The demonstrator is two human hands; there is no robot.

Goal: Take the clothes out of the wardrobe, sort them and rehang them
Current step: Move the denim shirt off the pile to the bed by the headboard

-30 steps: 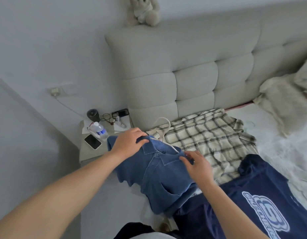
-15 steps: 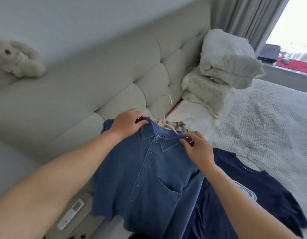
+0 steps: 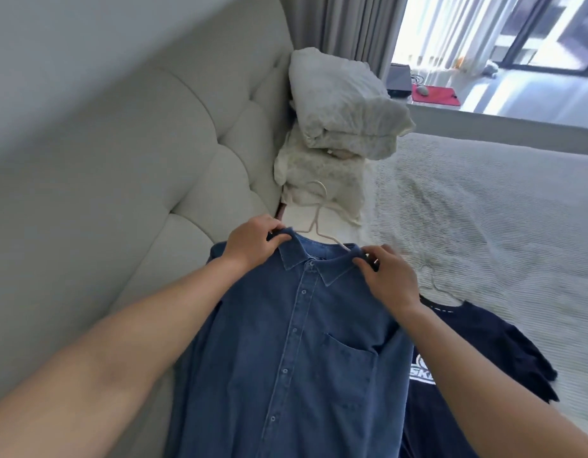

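Observation:
A blue denim shirt (image 3: 296, 352) with a chest pocket hangs in front of me on a pale hanger (image 3: 314, 219), whose hook rises above the collar. My left hand (image 3: 253, 242) grips the shirt's left shoulder by the collar. My right hand (image 3: 386, 276) pinches the right shoulder. A navy T-shirt (image 3: 477, 355) with a white print lies on the bed to the right, on its own hanger (image 3: 433, 282). The denim shirt hides its left part.
A padded beige headboard (image 3: 173, 180) runs along the left. Folded white pillows (image 3: 342, 104) are stacked against it at the head of the bed (image 3: 484, 206). Grey curtains, a window and a ledge with a red mat (image 3: 434, 95) lie beyond.
Both hands have lifted the denim shirt off the bed and carried it rightward. The view has swung right, so the plaid shirt and nightstand are gone from sight.

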